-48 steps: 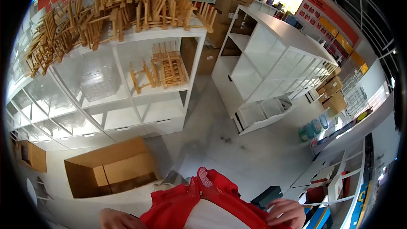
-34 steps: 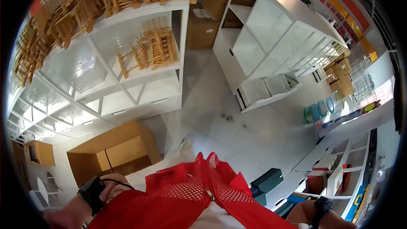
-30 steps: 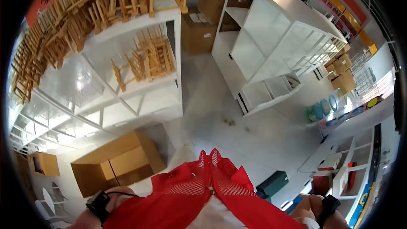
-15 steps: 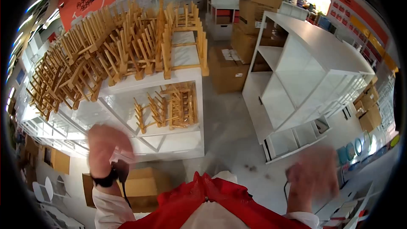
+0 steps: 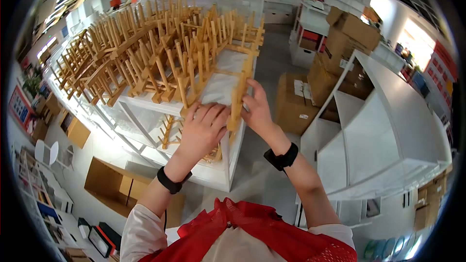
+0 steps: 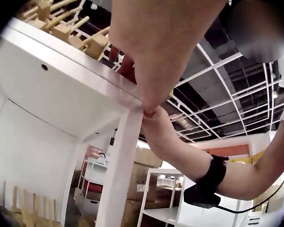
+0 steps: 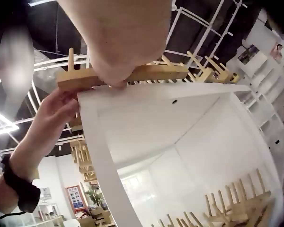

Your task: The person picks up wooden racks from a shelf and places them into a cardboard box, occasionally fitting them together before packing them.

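Observation:
In the head view, a pale wooden peg rack (image 5: pixel 236 104), slightly blurred, stands at the front right corner of the white shelf unit's top. My right hand (image 5: pixel 258 110) grips it from the right, fingers curled over its bar. My left hand (image 5: pixel 206 125) lies at its near end, fingers bent over the front edge. The right wrist view shows the rack's bar (image 7: pixel 146 73) along the shelf edge, with the left hand's fingers (image 7: pixel 68 101) pinching close under its end. In the left wrist view, the left hand's fingertips are hidden behind the wrist.
Many similar wooden racks (image 5: pixel 145 58) crowd the shelf top, and more lie on the shelf below. An open cardboard box (image 5: pixel 109 184) stands on the floor at left. Stacked cartons (image 5: pixel 296 104) and a second white shelf unit (image 5: pixel 374 136) stand at right.
Both hands have risen from beside the body and reached forward to the shelf top, where they now hold a peg rack at the corner. The head view has come closer to the shelf.

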Motion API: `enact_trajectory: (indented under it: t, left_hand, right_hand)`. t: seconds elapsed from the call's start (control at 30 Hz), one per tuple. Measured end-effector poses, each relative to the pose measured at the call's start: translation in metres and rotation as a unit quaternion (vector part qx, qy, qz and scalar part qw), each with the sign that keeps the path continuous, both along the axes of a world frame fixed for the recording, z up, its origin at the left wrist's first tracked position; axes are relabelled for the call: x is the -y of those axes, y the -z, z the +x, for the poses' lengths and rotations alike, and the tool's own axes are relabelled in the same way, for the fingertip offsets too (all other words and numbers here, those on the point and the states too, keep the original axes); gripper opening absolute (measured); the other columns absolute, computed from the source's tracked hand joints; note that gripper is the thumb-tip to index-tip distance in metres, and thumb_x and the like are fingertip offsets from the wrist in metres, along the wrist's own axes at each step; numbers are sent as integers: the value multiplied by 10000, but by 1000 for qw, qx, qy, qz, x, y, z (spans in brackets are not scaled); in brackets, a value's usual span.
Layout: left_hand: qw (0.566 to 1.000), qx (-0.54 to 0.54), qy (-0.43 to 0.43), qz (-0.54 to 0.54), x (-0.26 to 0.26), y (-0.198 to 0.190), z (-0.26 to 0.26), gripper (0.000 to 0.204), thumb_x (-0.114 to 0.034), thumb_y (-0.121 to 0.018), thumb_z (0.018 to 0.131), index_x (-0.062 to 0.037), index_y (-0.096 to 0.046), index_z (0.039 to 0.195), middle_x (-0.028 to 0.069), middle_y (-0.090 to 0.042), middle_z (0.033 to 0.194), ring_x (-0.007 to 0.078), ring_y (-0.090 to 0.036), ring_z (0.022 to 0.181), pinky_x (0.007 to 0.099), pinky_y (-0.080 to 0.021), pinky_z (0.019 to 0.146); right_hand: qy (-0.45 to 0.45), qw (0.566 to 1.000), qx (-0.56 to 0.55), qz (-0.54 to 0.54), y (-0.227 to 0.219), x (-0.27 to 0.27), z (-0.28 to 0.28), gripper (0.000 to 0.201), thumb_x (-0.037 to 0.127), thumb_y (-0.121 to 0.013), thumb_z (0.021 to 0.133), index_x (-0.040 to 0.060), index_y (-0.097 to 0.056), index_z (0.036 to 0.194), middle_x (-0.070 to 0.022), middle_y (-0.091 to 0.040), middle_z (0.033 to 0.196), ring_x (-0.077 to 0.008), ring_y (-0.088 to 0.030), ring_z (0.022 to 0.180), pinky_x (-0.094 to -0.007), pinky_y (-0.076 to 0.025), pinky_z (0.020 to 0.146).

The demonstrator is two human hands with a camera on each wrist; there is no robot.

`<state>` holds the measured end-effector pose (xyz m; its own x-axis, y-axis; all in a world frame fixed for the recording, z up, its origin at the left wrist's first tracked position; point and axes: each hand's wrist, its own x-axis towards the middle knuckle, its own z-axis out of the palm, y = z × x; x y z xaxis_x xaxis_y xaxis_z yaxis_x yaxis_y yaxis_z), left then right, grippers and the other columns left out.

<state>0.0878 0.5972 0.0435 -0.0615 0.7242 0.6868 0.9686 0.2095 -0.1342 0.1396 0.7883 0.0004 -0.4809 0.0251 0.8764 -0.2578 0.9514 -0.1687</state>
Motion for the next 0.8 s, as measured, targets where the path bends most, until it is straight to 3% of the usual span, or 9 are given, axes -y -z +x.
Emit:
enact_trajectory:
  t: [0.2,0.33,0.47,0.5,0.57,0.6,0.67,0.77,0.8]
  left_hand:
    - [997,-37,-39,63,-19,-5,15,314,-124,-613,647,-76,-536,948,20,-527,831,198,-523,785,343,-403,807]
    - [982,-107,-32,150,-21,-19,19,216,-79,-613,632,-72,-582,845,31,-551,726,209,-541,674,316,-456,670]
    - [955,21,-43,293,-15,-28,48,232,67,-593,590,-44,-590,794,67,-578,703,249,-572,647,299,-471,576]
    - [948,71,-45,306,-11,-34,60,167,75,-531,709,-15,-560,846,68,-567,722,226,-589,677,282,-473,584]
    - [806,383,95,441,-8,-40,80,96,2,-464,838,8,-507,923,59,-542,755,180,-584,683,274,-482,604]
    - [779,444,134,422,-1,-45,84,111,-39,-435,870,14,-482,955,55,-527,783,162,-575,685,281,-489,624]
    - [726,547,161,383,11,-50,90,180,-155,-422,911,0,-462,994,43,-501,820,131,-557,658,298,-506,678]
    - [620,672,201,352,10,-47,101,192,-185,-430,909,-20,-465,1001,31,-487,821,118,-556,653,304,-516,684]
    - [602,690,174,363,4,-46,106,188,-223,-441,904,-66,-462,1003,-18,-465,763,79,-525,576,259,-521,573]
  right_hand:
    - [-36,993,-79,79,-43,-17,27,292,-26,-640,588,86,-579,851,-125,-513,1095,-283,-535,898,-453,-362,912]
    - [-112,987,-107,45,-56,-33,27,382,-37,-614,575,118,-576,922,-114,-506,1130,-277,-524,955,-458,-320,946]
    - [-39,971,-220,84,-90,-30,48,477,19,-597,667,70,-463,1122,-141,-431,1221,-282,-454,1081,-427,-270,984]
    - [-13,965,-259,46,-92,-31,53,511,42,-595,693,49,-414,1171,-148,-406,1245,-276,-431,1114,-415,-262,989]
    - [-95,962,-234,-104,-85,-35,63,570,104,-588,746,15,-320,1241,-162,-358,1282,-260,-389,1162,-394,-257,991]
    - [-203,942,-166,-210,-77,-37,71,596,142,-583,773,1,-274,1262,-169,-334,1296,-250,-370,1177,-385,-261,989]
    - [-382,837,25,-391,-69,-41,96,613,246,-544,837,-12,-219,1288,-180,-380,1262,-225,-378,1173,-358,-271,987]
    - [-482,774,129,-390,-63,-35,119,588,283,-518,853,-15,-237,1276,-186,-451,1198,-229,-423,1139,-364,-281,984]
    - [-448,777,98,-432,-60,-25,125,527,258,-509,860,-21,-283,1246,-180,-527,1103,-234,-479,1080,-360,-314,963]
